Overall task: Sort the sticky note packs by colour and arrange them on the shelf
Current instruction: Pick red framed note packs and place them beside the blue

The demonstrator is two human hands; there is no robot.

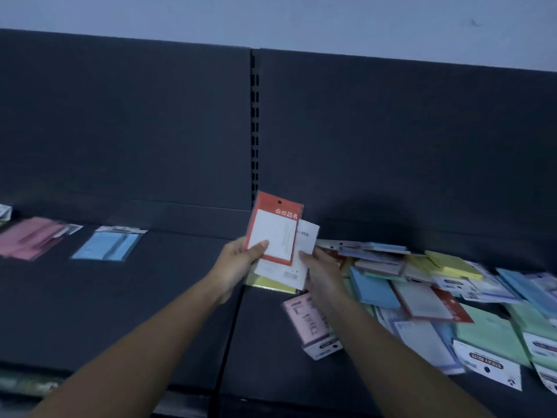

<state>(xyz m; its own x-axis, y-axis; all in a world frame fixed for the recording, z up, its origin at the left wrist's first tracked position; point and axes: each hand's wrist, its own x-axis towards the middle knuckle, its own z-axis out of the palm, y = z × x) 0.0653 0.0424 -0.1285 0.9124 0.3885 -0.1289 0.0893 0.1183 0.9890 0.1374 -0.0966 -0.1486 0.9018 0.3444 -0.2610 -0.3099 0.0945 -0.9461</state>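
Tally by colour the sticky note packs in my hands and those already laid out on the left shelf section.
Red-bordered pack: 1, left hand
White pack: 1, right hand
Blue pack: 1
Pink pack: at least 1, blurred
Pack cut off at left edge: 1, colour unclear
Total: at least 5

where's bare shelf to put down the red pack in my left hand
Bare shelf lies between the blue pack and the left hand holding the red pack, and in front of the blue and pink packs. Right of the seam is crowded: the mixed pile overlaps from the right hand, pinching a white pack, to the frame edge.
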